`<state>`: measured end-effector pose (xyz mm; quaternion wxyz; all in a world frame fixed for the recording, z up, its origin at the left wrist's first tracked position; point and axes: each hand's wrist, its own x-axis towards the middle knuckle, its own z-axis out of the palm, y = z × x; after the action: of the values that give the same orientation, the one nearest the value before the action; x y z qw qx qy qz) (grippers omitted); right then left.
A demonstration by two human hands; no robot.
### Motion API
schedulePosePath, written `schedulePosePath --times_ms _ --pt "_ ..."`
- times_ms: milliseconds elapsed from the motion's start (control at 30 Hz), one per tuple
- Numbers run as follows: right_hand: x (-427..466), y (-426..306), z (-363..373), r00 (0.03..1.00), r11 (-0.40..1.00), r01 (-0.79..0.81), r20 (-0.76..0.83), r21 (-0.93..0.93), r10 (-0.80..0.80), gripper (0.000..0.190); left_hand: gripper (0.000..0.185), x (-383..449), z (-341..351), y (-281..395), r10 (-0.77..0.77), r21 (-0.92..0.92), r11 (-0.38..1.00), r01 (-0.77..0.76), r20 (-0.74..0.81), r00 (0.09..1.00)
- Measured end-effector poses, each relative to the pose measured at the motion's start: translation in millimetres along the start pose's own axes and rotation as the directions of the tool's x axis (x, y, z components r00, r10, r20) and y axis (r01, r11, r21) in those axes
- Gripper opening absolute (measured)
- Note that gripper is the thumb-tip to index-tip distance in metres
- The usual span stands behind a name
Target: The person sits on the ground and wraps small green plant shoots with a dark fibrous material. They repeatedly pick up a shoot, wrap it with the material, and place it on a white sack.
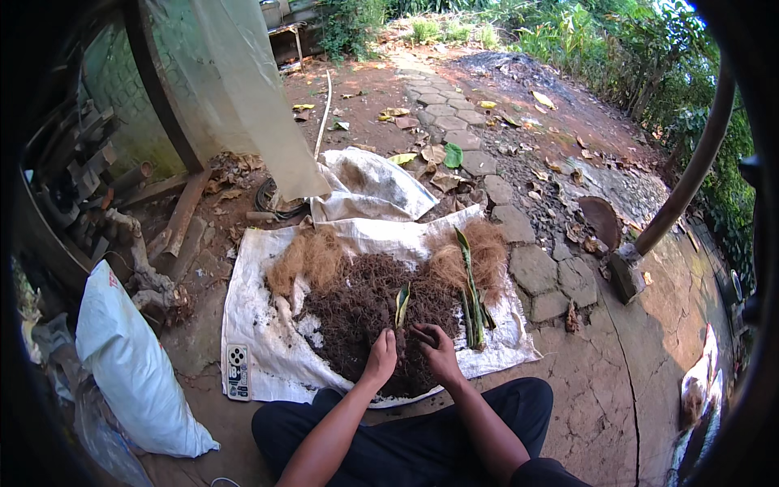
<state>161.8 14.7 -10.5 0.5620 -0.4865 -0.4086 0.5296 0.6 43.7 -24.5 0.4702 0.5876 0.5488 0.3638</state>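
My left hand grips the base of a small snake plant with yellow-edged leaves, held upright over a heap of dark, fibrous soil. Just right of the plant, my right hand has its fingers bent near the stem base; whether they pinch anything is too small to tell. The soil lies on a white woven sack spread before my crossed legs. Longer snake plant leaves lie on the sack's right side. Brown coconut fibre sits in clumps at the back left and back right.
A phone rests on the sack's front left corner. A full white sack stands at left, near driftwood and stacked wood. Hexagonal pavers run behind at right, beside a slanted post. A plastic sheet hangs at back left.
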Motion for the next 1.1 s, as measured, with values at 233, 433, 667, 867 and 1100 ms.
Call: schedulePosePath --times_ms 233,433,667,867,1100 --pt "-2.9 -11.6 6.5 0.994 0.984 -0.002 -0.111 -0.179 -0.018 0.03 0.044 0.9 5.4 -8.5 -0.069 -0.317 0.943 0.102 0.113 0.991" --pt "-4.1 -16.9 10.1 0.968 0.885 0.197 -0.058 -0.422 -0.243 0.021 0.044 -2.7 4.6 1.7 0.086 -0.342 0.938 -0.047 0.101 0.991" --pt "-6.9 -26.0 13.5 0.95 0.815 0.255 -0.022 -0.52 -0.311 0.025 0.04 0.0 -1.2 4.8 -0.008 -0.354 0.93 0.098 0.248 0.969" --pt "-6.5 -26.6 14.9 0.938 0.796 0.301 0.015 -0.525 -0.345 0.028 0.042 -1.0 -3.1 12.9 0.034 -0.312 0.949 0.044 0.239 0.97" --pt "-11.0 -19.9 19.4 0.932 0.806 0.29 -0.041 -0.516 -0.361 0.024 0.042 -5.4 -3.0 18.6 0.02 -0.254 0.966 0.043 0.242 0.97"
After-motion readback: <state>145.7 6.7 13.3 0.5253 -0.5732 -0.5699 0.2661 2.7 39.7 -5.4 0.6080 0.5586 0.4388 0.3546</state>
